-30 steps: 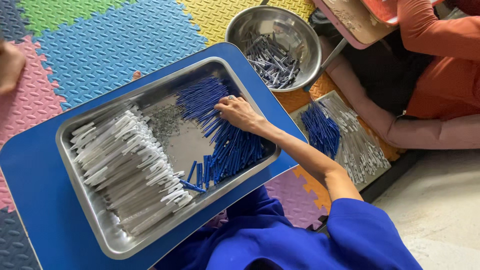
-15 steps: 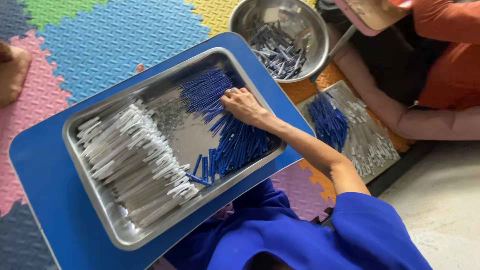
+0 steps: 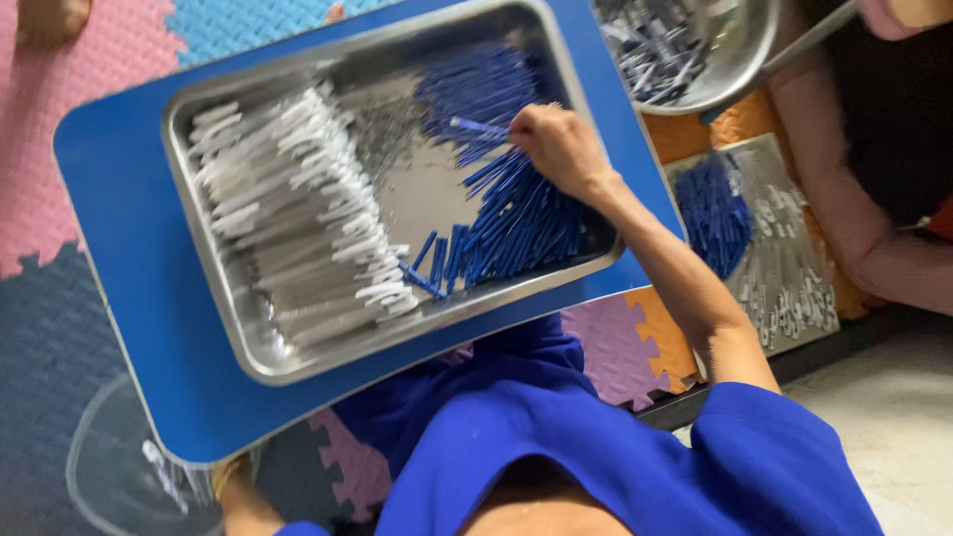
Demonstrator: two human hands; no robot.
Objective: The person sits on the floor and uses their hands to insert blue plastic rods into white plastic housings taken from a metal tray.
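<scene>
One of our hands, the right hand [image 3: 558, 149], reaches into the steel tray [image 3: 213, 288] and pinches a single blue stick [image 3: 478, 126] between thumb and fingertips, holding it just above the heap of blue sticks [image 3: 516, 213] that fills the right part of the tray. The stick lies nearly level, its free end pointing left toward the middle of the tray. On the left part of the tray we see a dense row of white sticks [image 3: 288, 213], and between the two heaps a patch of small grey bits [image 3: 382, 124] on the bare metal. The tray rests on a blue board [image 3: 119, 248] laid across our lap, over our blue clothing [image 3: 596, 447]. Our left hand [image 3: 230, 474] shows only partly at the lower edge of the board, so we cannot tell whether it is open or closed. To the right, on the foam floor mat [image 3: 40, 328], stand a round steel bowl [image 3: 740, 60] of mixed sticks and a second flat tray [image 3: 794, 288] with blue and grey sticks, beside another person's arm [image 3: 844, 213].
</scene>
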